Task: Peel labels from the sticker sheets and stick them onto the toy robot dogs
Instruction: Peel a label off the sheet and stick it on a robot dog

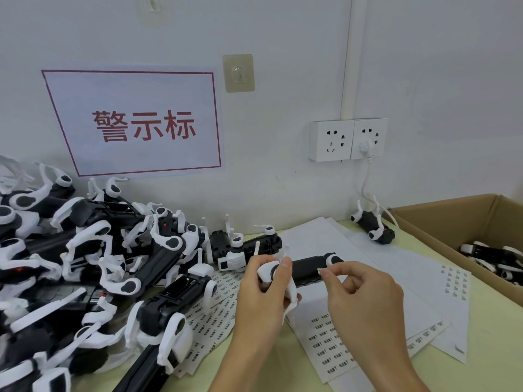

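Note:
My left hand (261, 292) grips the white-legged end of a black-and-white toy robot dog (308, 268), held lengthwise above the table. My right hand (359, 295) pinches a small white label (322, 271) between thumb and forefinger, right against the dog's black body. Sticker sheets (331, 343) with rows of printed labels lie under both hands, and another sheet (215, 309) pokes out beneath the pile on the left. A large heap of toy robot dogs (93, 264) fills the left side of the table.
A cardboard box (441, 219) at the right holds several toy dogs. One single dog (373, 227) lies near the wall below the sockets (348, 140). A sheet with few labels (455, 281) lies at the right. A red-framed sign (135, 123) hangs on the wall.

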`<move>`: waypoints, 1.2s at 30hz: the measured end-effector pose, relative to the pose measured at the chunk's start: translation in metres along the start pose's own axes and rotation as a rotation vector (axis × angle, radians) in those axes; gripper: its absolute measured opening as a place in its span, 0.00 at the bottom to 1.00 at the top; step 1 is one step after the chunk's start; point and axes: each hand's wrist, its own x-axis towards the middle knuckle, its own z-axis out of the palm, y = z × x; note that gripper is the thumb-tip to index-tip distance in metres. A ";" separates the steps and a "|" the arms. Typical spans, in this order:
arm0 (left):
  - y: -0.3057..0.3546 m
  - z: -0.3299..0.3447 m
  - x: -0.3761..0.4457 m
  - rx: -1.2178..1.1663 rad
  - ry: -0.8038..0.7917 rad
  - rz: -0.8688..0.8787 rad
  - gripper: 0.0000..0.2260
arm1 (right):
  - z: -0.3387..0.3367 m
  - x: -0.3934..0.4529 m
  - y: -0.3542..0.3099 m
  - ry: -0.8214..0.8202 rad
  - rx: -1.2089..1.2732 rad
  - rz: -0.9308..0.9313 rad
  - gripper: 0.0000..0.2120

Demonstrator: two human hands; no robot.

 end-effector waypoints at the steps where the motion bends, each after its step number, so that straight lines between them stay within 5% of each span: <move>1: 0.000 0.000 0.000 0.005 -0.003 0.000 0.06 | 0.000 0.000 0.000 0.001 0.004 0.000 0.12; 36: 0.000 0.001 -0.001 0.010 -0.003 0.003 0.06 | 0.004 -0.001 0.002 0.052 -0.043 -0.007 0.11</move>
